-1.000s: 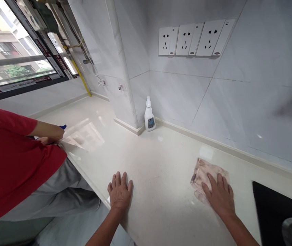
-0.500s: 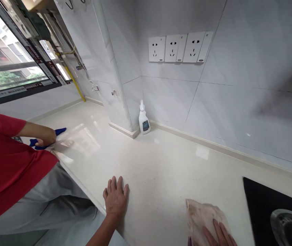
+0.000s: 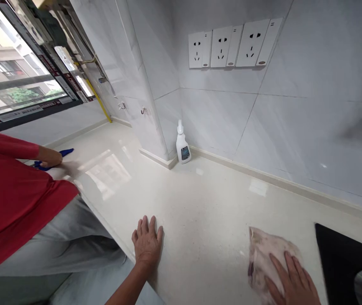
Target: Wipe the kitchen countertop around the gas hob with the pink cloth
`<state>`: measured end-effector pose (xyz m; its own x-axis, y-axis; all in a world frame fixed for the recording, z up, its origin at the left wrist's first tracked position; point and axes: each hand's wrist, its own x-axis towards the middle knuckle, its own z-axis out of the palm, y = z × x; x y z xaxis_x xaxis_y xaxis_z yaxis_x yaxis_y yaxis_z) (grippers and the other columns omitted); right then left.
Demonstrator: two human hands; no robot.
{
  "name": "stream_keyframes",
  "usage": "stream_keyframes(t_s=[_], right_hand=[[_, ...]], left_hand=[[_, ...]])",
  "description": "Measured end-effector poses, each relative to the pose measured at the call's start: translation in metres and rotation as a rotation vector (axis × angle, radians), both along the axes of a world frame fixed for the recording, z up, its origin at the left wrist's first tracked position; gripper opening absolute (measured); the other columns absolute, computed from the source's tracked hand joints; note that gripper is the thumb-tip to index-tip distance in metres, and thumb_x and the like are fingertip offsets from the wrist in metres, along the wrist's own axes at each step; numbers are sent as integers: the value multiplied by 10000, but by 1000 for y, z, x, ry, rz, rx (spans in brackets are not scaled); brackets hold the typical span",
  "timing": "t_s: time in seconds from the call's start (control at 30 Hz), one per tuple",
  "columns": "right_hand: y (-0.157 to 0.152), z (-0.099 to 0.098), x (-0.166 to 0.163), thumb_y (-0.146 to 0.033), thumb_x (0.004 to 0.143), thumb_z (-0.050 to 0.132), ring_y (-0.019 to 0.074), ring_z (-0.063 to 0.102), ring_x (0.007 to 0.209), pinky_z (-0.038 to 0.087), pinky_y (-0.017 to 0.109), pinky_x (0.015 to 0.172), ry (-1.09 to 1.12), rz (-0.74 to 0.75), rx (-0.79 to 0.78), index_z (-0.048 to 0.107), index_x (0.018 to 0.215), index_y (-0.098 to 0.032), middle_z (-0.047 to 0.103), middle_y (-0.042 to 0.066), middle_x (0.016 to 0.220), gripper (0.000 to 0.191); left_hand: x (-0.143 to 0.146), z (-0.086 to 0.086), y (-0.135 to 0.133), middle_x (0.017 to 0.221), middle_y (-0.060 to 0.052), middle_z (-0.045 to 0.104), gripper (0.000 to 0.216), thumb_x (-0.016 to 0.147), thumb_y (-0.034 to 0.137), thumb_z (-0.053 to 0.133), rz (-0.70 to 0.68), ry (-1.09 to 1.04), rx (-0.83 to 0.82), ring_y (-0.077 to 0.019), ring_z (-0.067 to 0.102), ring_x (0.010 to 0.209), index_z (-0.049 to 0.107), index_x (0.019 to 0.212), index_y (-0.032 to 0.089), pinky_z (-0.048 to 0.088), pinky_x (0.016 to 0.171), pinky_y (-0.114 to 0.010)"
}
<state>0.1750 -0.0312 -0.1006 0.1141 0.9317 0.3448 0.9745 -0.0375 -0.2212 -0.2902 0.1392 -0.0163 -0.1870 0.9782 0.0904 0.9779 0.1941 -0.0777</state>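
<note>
My left hand (image 3: 148, 243) lies flat on the cream countertop (image 3: 196, 271) near its front edge, fingers a little apart and nothing in it. At the lower right, my right hand (image 3: 293, 277) rests with spread fingers on a pale pinkish, stained cloth (image 3: 263, 248), pressing it against the counter. The cloth lies spread out just left of the black hob (image 3: 342, 254). A white spray bottle (image 3: 181, 142) with a dark label stands upright in the corner, against the wall.
At left another person in a red top (image 3: 25, 190) leans over the counter, a hand (image 3: 50, 156) on a blue cloth (image 3: 66, 152). Wall sockets (image 3: 221, 46) sit above the bottle. A tiled pillar (image 3: 145, 127) juts out, with hooks on it. A window (image 3: 15, 67) is beyond.
My right hand and the cloth have slid away from me and slightly right over the counter. My left hand stays put. The other person's hand has shifted slightly, and the view has turned a little.
</note>
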Motion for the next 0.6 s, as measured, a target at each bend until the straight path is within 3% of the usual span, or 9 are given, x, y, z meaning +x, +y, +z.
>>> stream_keyframes(t_s=[0.13, 0.3, 0.47, 0.6], right_hand=[[67, 20, 11, -656, 972, 299, 432, 226, 1591, 273, 631, 1238, 50, -138, -141, 516, 1543, -165, 248, 192, 1728, 784], [168, 56, 0, -677, 953, 210, 445, 176, 1587, 190, 608, 1249, 157, -317, -310, 499, 1541, -142, 217, 219, 1725, 846], [255, 71, -32, -601, 975, 287, 488, 145, 1575, 139, 633, 1233, 146, -281, -331, 433, 1577, -113, 153, 251, 1730, 789], [293, 74, -87, -545, 1003, 346, 511, 151, 1570, 125, 679, 1215, 121, -120, -337, 418, 1594, -122, 135, 249, 1741, 731]], left_hand=[[0, 2, 0, 1681, -173, 413, 553, 1056, 405, 405, 4, -11, -16, -343, 309, 1584, 545, 1545, 189, 265, 1243, -524], [0, 1, -1, 1685, -182, 399, 555, 1057, 401, 409, -2, -51, -17, -353, 292, 1590, 545, 1547, 179, 264, 1245, -533], [0, -2, -1, 1682, -174, 410, 546, 1050, 399, 427, 8, -58, 15, -340, 297, 1587, 556, 1536, 186, 252, 1250, -540], [2, 0, -2, 1680, -170, 416, 551, 1050, 408, 425, 11, -52, 2, -338, 315, 1579, 554, 1538, 186, 265, 1245, -533]])
